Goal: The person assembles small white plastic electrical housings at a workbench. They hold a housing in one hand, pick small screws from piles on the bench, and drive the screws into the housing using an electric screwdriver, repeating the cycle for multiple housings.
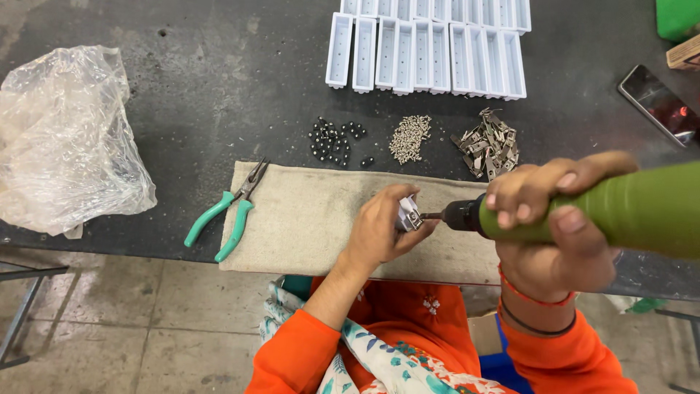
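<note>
1. There, rows of white trough-shaped trays (430,47) lay at the far side of the dark table (219,87); their insides looked bare.
2. A crumpled clear plastic bag (65,138) sat at the left; its contents could not be told.
3. The left hand (383,226) pinched a small metal bracket (409,214) over the beige cloth (306,219), fingers closed on it.
4. The right hand (558,226) wrapped the green electric screwdriver (620,211), its long axis level, bit pointing left into the bracket.

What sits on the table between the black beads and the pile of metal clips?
In the head view, a small heap of silver screws lies between the black beads and the metal clips.
</note>
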A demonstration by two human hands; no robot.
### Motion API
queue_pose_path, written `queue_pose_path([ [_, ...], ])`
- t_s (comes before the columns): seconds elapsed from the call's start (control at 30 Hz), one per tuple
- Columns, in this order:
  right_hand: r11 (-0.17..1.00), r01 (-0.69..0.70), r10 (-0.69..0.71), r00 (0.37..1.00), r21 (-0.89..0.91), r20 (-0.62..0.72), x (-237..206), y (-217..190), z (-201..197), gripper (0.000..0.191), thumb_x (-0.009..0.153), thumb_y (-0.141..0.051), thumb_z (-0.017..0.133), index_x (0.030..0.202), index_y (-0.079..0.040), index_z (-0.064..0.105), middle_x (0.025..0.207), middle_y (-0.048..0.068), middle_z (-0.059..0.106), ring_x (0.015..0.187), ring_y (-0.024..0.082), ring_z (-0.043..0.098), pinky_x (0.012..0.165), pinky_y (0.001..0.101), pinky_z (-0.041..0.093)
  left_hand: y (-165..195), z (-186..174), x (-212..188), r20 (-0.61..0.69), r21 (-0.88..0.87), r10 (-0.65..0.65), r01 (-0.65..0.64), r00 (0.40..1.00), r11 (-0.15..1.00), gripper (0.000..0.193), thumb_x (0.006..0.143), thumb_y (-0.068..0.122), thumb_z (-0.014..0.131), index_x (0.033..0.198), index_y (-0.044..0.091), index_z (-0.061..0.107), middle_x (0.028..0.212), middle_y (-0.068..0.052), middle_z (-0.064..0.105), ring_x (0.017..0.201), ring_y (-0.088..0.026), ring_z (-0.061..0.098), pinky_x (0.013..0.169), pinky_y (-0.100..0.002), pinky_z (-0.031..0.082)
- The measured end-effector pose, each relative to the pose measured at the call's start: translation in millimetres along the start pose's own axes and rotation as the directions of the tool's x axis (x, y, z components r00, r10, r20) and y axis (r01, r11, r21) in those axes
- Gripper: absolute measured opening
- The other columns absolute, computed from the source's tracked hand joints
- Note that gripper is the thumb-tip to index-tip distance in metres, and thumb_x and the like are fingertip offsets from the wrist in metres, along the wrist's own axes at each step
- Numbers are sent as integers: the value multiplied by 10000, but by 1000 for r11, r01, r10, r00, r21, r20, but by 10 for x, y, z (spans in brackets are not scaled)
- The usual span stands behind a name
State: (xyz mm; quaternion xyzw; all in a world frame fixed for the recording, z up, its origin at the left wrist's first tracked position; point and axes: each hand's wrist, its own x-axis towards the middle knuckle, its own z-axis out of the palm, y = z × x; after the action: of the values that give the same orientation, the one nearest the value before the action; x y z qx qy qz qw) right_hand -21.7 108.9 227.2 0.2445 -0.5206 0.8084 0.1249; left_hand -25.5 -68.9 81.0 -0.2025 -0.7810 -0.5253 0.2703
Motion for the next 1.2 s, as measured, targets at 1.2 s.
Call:
queue_pose_path([
  [1.2, 960, -227, 266, 922, -164, 281, 96, -73, -282, 320, 932, -154, 596, 1252, -161, 585, 760, 4, 602, 680, 186, 561, 707, 430, 474, -120, -46, 130, 5, -140, -18, 18, 1000, 990, 494, 905, 310, 822, 1195, 50, 519, 1043, -141, 652, 953, -323, 664, 885, -435, 541],
])
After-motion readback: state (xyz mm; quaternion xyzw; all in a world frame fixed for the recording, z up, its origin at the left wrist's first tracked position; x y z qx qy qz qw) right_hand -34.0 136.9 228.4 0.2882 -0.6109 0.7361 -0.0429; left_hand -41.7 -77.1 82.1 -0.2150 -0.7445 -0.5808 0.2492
